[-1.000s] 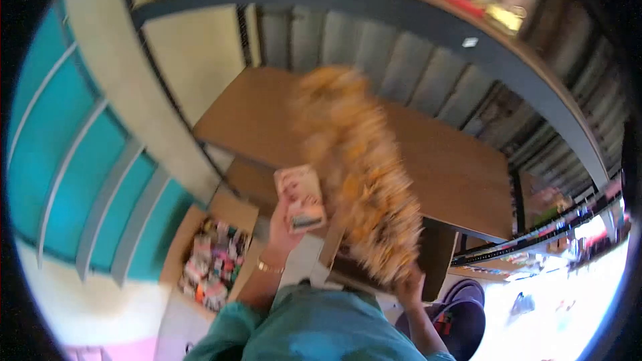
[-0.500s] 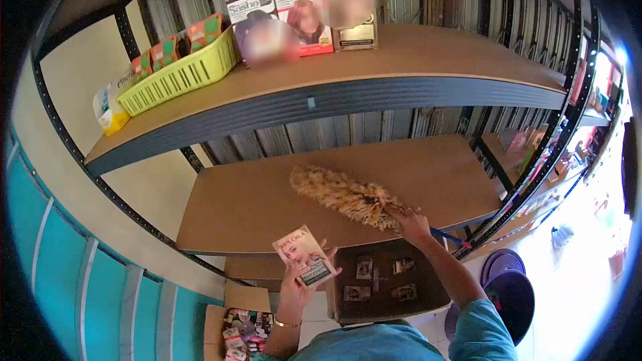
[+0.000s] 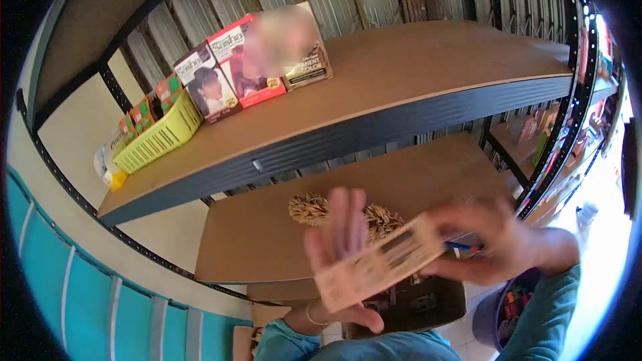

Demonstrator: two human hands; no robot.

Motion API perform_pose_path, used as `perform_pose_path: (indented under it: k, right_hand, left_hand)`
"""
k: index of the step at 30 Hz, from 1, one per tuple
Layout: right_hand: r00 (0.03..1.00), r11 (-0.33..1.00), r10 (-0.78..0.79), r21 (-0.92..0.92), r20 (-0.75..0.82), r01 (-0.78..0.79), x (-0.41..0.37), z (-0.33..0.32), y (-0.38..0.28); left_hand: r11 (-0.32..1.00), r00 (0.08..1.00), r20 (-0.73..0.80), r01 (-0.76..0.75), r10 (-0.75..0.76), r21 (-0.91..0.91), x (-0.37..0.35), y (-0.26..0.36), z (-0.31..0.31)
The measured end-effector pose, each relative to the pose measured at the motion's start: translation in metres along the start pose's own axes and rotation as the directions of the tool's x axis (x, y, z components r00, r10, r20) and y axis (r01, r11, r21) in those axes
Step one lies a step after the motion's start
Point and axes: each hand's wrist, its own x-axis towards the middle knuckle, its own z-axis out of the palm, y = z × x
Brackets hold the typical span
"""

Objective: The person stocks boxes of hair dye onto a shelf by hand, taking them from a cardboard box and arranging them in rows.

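A pale peach box point(image 3: 381, 264) is tilted in front of me, one narrow printed side showing. My right hand point(image 3: 488, 241) grips its right end between thumb and fingers. Behind its left end is my left hand point(image 3: 341, 241), fingers spread upward and thumb out below; whether the palm touches the box is unclear. Beyond the hands, the fluffy brown duster point(image 3: 309, 208) lies on the middle shelf point(image 3: 241, 234), partly hidden, its blue handle point(image 3: 460, 246) showing near my right hand.
The upper shelf point(image 3: 401, 60) holds a yellow-green basket point(image 3: 160, 137) of orange packs, and several hair-colour boxes point(image 3: 247, 70). Below are an open carton point(image 3: 448, 304) and a purple tub point(image 3: 491, 317). Black perforated posts point(image 3: 575, 93) stand at the right.
My right hand has let go of the duster and taken hold of the box. The box has been raised and turned from its front to a narrow side. The view has shifted.
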Motion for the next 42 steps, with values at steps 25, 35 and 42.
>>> perform_pose_path:
  k: [25,35,42]
  right_hand:
    - [0.939,0.933,0.324,0.205,-0.115,-0.297,0.213,-0.109,0.128]
    - [0.940,0.879,0.337,0.377,-0.056,-0.293,0.226,-0.102,0.126]
    - [0.935,0.872,0.355,0.366,-0.014,-0.325,0.244,-0.102,0.134]
  left_hand:
    - [0.660,0.553,-0.475,-0.194,0.685,0.726,-0.056,0.005,-0.039]
    - [0.706,0.537,-0.561,-0.095,0.630,0.702,-0.059,-0.003,-0.038]
    - [0.741,0.564,-0.579,-0.092,0.589,0.665,-0.062,0.000,-0.040]
